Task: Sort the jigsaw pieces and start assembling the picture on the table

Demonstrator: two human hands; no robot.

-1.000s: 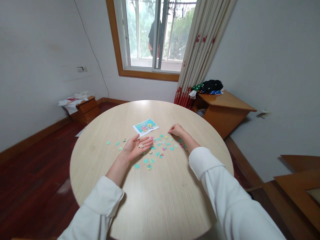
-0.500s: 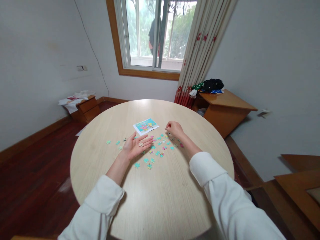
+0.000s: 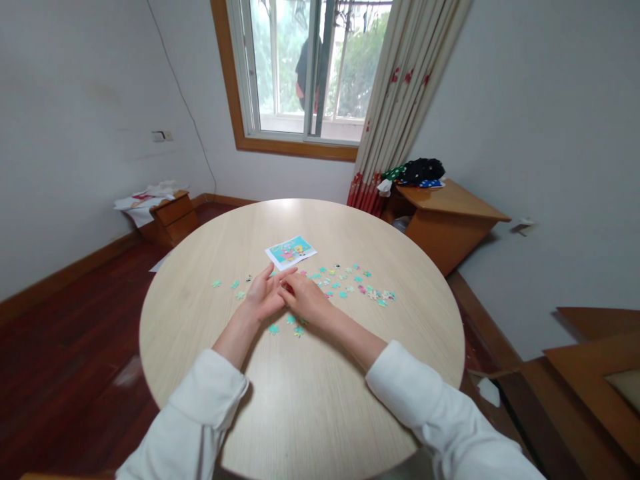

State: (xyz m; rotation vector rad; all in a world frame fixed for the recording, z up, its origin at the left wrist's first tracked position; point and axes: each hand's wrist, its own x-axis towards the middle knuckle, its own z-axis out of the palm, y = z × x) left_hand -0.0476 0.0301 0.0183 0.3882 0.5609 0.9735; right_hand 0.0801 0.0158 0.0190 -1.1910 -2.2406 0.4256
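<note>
My left hand (image 3: pixel 261 301) lies palm up on the round wooden table (image 3: pixel 320 400), fingers stretched out. My right hand (image 3: pixel 306 301) rests over its palm with the fingertips bunched together; what they pinch is hidden. Small turquoise and pink puzzle pieces (image 3: pixel 345 283) are scattered beyond and under both hands, with a few more at the left (image 3: pixel 216 283). A small printed picture card (image 3: pixel 291 252) lies just past my hands.
A low wooden cabinet (image 3: pixel 445 223) with a pile of clothes (image 3: pixel 417 171) stands at the right by the curtain (image 3: pixel 395 100). A small wooden drawer unit (image 3: pixel 173 213) with papers sits at the left wall. A person (image 3: pixel 305 67) stands outside the window.
My right hand left the pieces at the far right and came back left onto my left palm, covering the piece that lay there. The left hand stayed in place.
</note>
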